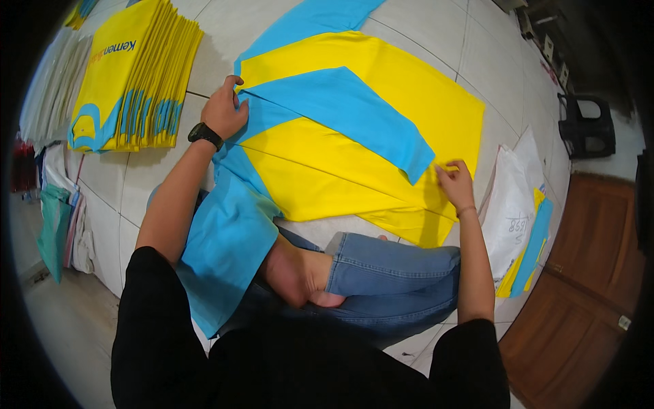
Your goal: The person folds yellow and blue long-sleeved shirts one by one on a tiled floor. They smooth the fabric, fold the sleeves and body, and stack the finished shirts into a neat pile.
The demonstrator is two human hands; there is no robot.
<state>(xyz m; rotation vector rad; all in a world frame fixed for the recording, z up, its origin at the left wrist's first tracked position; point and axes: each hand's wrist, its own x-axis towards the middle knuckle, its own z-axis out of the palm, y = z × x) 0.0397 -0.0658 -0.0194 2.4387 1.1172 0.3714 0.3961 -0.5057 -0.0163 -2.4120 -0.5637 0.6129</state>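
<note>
A yellow T-shirt with light blue sleeves [419, 92] lies spread on the tiled floor, one long blue sleeve [337, 107] folded across its body. At the shirt's shoulder edge on the left, my left hand [226, 108] pinches the cloth between thumb and fingers. Close to the cuff end of the folded sleeve is my right hand [454, 184], its fingers bent over the yellow cloth; whether it grips any fabric cannot be told. Another blue sleeve hangs over my leg, and one extends away at the top.
Folded yellow and blue shirts [138, 76] form a thick stack at upper left, beside clear plastic bags [56, 87]. A white plastic bag [516, 204] holding yellow and blue cloth lies right. Further right are a black plastic stool [587, 125] and a brown wooden door [577, 286].
</note>
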